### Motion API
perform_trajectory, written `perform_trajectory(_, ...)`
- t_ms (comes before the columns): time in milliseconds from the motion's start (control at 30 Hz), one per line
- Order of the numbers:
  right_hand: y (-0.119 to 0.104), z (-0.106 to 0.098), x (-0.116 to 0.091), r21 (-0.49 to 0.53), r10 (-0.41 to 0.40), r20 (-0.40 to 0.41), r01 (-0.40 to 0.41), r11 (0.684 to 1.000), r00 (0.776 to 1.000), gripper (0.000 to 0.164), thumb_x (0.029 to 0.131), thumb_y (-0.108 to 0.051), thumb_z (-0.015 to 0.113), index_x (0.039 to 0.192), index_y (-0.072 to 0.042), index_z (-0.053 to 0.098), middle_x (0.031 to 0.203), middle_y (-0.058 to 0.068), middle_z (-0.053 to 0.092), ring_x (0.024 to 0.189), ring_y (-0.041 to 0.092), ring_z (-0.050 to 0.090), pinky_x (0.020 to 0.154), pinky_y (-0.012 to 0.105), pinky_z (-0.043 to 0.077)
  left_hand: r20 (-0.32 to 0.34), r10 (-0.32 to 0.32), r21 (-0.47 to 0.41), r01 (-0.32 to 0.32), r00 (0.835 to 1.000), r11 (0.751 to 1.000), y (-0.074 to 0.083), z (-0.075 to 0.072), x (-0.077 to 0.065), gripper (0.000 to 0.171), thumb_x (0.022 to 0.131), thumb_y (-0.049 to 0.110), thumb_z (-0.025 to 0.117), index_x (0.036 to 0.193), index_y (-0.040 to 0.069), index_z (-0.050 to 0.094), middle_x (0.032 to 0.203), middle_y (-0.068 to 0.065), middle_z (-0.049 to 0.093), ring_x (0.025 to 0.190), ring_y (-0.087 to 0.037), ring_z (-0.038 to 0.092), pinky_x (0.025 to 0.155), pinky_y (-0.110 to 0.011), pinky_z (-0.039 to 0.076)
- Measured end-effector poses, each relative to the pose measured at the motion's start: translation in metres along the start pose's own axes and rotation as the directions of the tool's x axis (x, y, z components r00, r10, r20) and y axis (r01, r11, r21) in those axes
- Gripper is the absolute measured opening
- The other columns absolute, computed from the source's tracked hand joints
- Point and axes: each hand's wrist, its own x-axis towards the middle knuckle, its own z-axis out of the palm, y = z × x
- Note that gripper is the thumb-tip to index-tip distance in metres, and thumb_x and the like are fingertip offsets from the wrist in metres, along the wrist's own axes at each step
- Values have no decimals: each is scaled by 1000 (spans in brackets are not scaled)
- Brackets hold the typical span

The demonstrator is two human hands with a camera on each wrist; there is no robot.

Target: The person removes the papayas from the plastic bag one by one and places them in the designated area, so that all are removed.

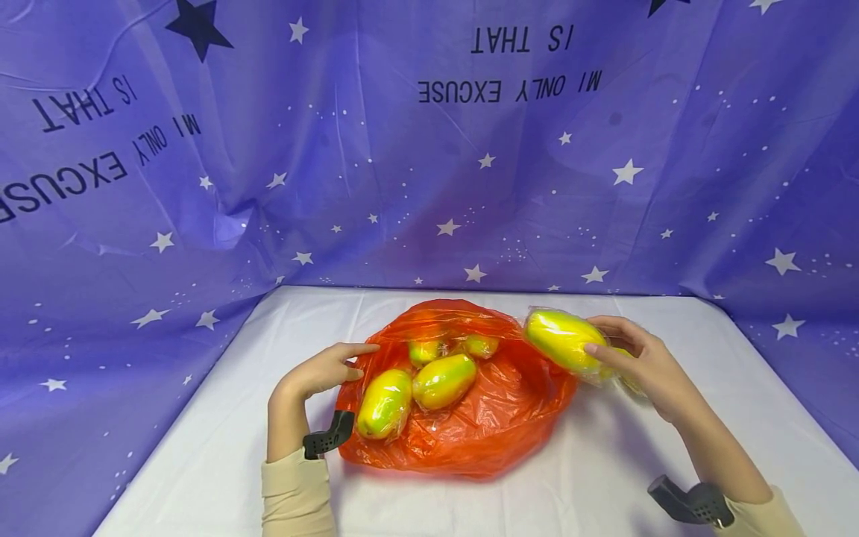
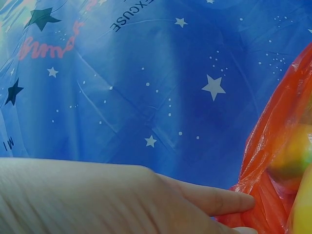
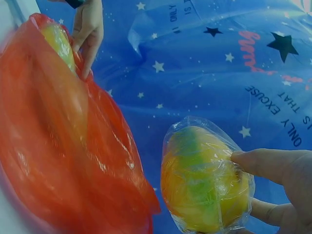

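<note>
My right hand [image 1: 644, 365] holds a yellow-green mango [image 1: 560, 339] in clear wrap, thumb on one side and fingers on the other. It is raised beside the right side of the red plastic bag [image 1: 470, 440]. In the right wrist view the wrapped mango [image 3: 204, 180] hangs apart from the bag [image 3: 63, 161]. My left hand [image 1: 318, 373] touches the bag's left rim with its index finger and thumb extended and apart. Several wrapped mangoes lie in the bag's open mouth, among them one at the left [image 1: 385, 403] and one in the middle [image 1: 445, 380].
The bag rests on a table with a white cloth [image 1: 235, 447]. A purple curtain [image 1: 443, 186] with stars and lettering hangs behind and at the sides. Each wrist wears a black camera mount, one on the left [image 1: 329, 436] and one on the right [image 1: 691, 501].
</note>
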Motion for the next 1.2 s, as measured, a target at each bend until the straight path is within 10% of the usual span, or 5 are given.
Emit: perform_trajectory(1200,44,-59,-13,26,87,-136,-84,996,987,38,95,-16,62,132,-18,53,112,-15,54,96,-4,56,74,15,50,-3,15,11,-15,1000,1000,-4,1,2,52,84,-7,53,136,-1,53,137,-21,51,126,-38,43,104,-58,31)
